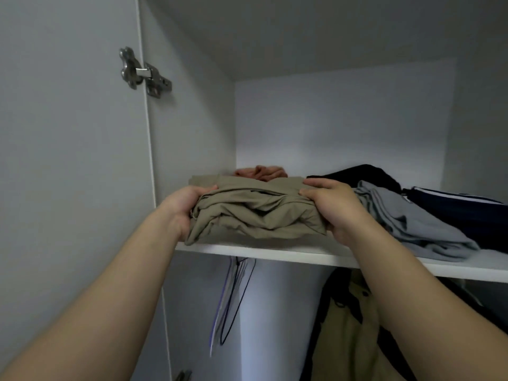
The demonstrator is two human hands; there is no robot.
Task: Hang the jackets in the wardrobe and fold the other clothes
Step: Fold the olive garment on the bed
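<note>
Folded khaki garment (pixel 255 210) sitting on the wardrobe shelf (pixel 275 255)
Left hand (pixel 182 209) and right hand (pixel 334 206) are gripping its ends, fingers curled around the fabric.

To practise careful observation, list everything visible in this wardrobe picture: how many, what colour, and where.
folded khaki garment: 1, khaki, shelf front left
pink garment: 1, salmon pink, behind the khaki one
black garment: 1, black, shelf back, right of the pink one
grey garment: 1, grey, shelf, right of the khaki one
navy garment: 1, navy with white stripes, shelf far right
shelf: 1, white, across the wardrobe
hinge: 1 plainly seen, silver metal, door at upper left
hangers: several, count unclear, dark and pale, under the shelf, left
hanging jacket: 1, khaki with black, under the shelf, right
left hand: 1, grips the khaki garment's left end
right hand: 1, grips its right end
</note>
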